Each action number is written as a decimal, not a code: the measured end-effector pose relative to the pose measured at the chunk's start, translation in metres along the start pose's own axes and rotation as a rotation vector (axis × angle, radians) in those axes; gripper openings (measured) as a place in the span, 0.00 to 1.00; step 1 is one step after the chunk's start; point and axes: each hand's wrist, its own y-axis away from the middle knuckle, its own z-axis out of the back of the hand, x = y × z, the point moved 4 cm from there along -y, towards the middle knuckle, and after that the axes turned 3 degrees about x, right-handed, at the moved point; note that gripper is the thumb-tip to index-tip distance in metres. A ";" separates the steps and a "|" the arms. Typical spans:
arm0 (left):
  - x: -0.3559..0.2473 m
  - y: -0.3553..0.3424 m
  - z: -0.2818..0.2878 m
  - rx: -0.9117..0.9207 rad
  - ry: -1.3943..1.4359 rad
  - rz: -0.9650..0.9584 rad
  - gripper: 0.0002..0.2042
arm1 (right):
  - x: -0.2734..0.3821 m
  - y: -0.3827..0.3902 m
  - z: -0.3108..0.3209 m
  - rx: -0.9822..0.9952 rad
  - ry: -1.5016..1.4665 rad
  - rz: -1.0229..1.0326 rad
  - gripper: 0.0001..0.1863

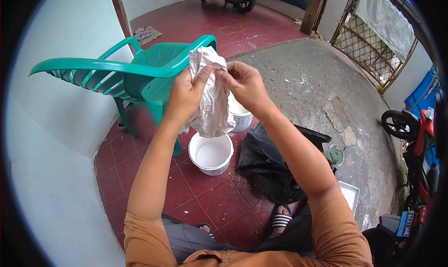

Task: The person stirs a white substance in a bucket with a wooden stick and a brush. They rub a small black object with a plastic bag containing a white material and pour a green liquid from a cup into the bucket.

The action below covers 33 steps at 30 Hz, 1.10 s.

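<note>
Both my hands are raised in front of me, gripping a crumpled whitish sheet (pixel 212 106) that looks like thin cloth or paper. My left hand (pixel 186 94) pinches its left side with the thumb on top. My right hand (pixel 246 85) has thumb and fingers closed on its upper right edge. The sheet hangs down between them, above a white bucket (pixel 211 168) on the red tiles with a pale inside. A second white bucket (pixel 242 121), holding something whitish, is partly hidden behind the sheet and my right wrist.
A green plastic chair (pixel 161 73) stands close at the left by the white wall. Black plastic sheeting (pixel 266 159) lies right of the buckets. Beyond my right arm are a small green container (pixel 336 155) and a white tray (pixel 349 196). A red motorbike (pixel 422 141) stands far right.
</note>
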 end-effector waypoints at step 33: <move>0.044 0.044 -0.010 -0.219 0.098 0.110 0.08 | -0.032 0.046 -0.076 -0.682 0.093 0.297 0.04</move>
